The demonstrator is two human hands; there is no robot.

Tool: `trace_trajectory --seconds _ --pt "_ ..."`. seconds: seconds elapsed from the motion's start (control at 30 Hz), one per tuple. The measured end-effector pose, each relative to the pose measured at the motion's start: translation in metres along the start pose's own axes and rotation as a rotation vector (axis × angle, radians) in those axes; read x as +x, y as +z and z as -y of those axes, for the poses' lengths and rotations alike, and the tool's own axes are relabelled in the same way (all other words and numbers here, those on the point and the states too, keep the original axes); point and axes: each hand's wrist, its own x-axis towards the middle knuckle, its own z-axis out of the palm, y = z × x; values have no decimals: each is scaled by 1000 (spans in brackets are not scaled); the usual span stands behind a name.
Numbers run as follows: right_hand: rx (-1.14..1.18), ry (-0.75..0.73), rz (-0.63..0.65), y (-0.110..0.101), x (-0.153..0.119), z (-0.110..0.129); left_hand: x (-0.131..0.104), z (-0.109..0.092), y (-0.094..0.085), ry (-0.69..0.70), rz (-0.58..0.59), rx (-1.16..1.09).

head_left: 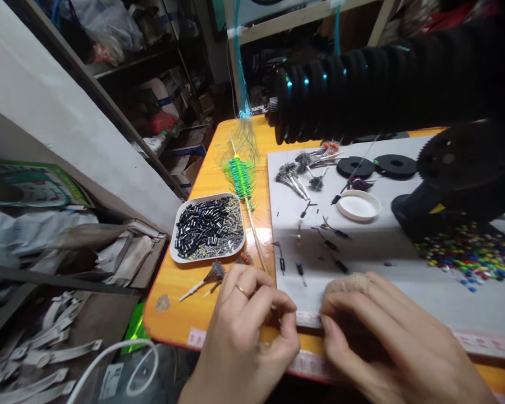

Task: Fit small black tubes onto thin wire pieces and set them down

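My left hand (pixel 244 331) and right hand (pixel 374 331) sit close together at the bottom centre of the frame, at the near edge of the orange desk (pixel 202 185). The fingers of both are curled in tight, thumbs pinched against fingertips, and they almost meet over the near edge of the grey mat (pixel 382 247). Whatever is pinched between them is too small and too hidden for me to make out. I wear a ring (pixel 242 290) on my left hand.

Just above my hands, in the middle of the frame, small black components with wire leads (pixel 326 241) lie scattered on the mat. Left of them, on the bare desk, a white square tray (pixel 208 228) is heaped with small black and grey cylinders. Beside its right edge a long thin stick carrying a green bundle (pixel 240 177) runs up toward the top centre. A small brush-like bundle (pixel 212 275) lies just below the tray, near my left knuckles.

Further up the mat sit a white round lid (pixel 358 205), two black discs (pixel 376 166) and several tufts of leaded parts (pixel 307 165). At the right edge lies a spread of coloured beads (pixel 471 252), partly under a dark blurred object (pixel 454 191). A black ribbed tube (pixel 362 84) crosses the upper right.
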Motion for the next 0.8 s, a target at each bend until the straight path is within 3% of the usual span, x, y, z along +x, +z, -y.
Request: trace_trajectory --seconds 0.17,0.3,0.53,0.7,0.8 --pt "-84 -145 119 4 -9 -15 -4 1 3 -113 34 -9" --pt "-96 -177 110 6 -13 -20 -6 2 3 -130 43 -42" --pt "-36 -31 35 9 -15 -12 -9 5 4 -140 52 -68" --pt "-114 -80 62 5 -18 -15 -10 6 6 -125 46 -66" --pt "-118 -11 63 1 -19 -13 -10 7 8 -108 22 -43"
